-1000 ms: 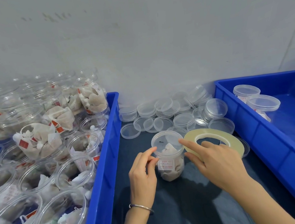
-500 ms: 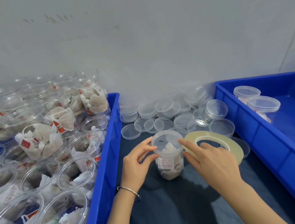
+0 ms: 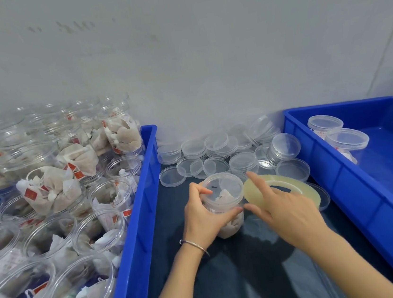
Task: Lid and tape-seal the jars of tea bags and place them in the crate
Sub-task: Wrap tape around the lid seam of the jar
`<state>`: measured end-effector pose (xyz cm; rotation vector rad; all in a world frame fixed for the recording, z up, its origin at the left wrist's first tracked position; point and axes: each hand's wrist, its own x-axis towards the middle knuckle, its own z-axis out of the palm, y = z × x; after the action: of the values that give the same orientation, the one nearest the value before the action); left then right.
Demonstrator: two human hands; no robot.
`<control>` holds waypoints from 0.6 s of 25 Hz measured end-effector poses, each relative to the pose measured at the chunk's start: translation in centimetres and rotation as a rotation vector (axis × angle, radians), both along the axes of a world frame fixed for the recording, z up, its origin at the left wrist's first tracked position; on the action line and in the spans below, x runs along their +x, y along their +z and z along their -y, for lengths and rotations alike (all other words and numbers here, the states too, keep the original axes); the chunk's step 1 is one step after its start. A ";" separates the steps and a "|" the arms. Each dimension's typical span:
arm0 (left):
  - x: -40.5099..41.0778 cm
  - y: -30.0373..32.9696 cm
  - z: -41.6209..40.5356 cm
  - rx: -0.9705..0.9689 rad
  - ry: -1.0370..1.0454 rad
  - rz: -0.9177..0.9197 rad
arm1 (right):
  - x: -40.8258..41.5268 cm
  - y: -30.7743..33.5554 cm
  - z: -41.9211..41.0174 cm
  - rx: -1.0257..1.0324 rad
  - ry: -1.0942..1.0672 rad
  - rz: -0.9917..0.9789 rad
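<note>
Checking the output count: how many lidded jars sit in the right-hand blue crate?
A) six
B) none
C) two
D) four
C: two lidded jars stand at the far end of the right crate; the jar being worked on is on the mat between the hands.

The jar (image 3: 224,204) that the left hand (image 3: 205,218) is gripping at the centre of the frame is showing as clear, glossy plastic, its lid (image 3: 223,186) slightly frosted. The tea bags (image 3: 229,224) inside are looking like matt, fibrous paper. The tape roll (image 3: 292,190) under the right hand (image 3: 287,212) is appearing translucent yellowish and smooth. Loose lids (image 3: 217,146) in the upper centre are gleaming as thin clear plastic. Both crates, left (image 3: 136,230) and right (image 3: 359,193), are shining as glossy blue plastic. The tabletop (image 3: 256,277) is showing a dark matt cloth cover. A thin bracelet (image 3: 194,244) on the left wrist is glinting like metal.
</note>
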<state>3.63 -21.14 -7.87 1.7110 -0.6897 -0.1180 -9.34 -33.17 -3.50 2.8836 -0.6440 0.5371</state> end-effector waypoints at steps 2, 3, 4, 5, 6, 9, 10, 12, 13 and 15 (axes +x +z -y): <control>0.9 -0.1 -0.2 0.011 -0.059 -0.029 | -0.8 0.7 1.2 0.071 0.024 -0.038; 1.2 0.0 -0.3 0.018 -0.076 -0.032 | -1.3 1.5 1.7 0.088 0.028 -0.052; 1.4 0.0 -0.4 0.024 -0.087 -0.032 | -1.9 2.0 2.1 0.078 0.021 -0.092; 1.6 -0.1 -0.3 0.028 -0.097 -0.034 | -2.5 2.5 2.6 0.058 0.007 -0.144; 1.8 -0.1 -0.3 0.026 -0.102 -0.041 | -3.1 2.8 3.0 0.043 -0.004 -0.194; 1.9 -0.1 -0.4 0.020 -0.106 -0.065 | -4.3 3.2 4.2 0.049 -0.051 -0.287; 1.9 -0.1 -0.5 0.019 -0.108 -0.071 | -4.5 3.3 4.5 0.066 -0.072 -0.288; 1.9 0.0 -0.5 0.010 -0.116 -0.079 | -4.7 3.1 5.2 0.086 -0.111 -0.292; 1.9 0.0 -0.5 0.006 -0.122 -0.081 | -4.6 2.9 5.5 0.102 -0.130 -0.286; 1.9 0.0 -0.6 0.002 -0.138 -0.091 | -3.7 2.6 6.0 0.145 -0.157 -0.241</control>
<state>5.52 -20.50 -7.84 1.6482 -0.7396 -0.2916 -13.06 -39.16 -0.85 2.9288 -0.8910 0.1233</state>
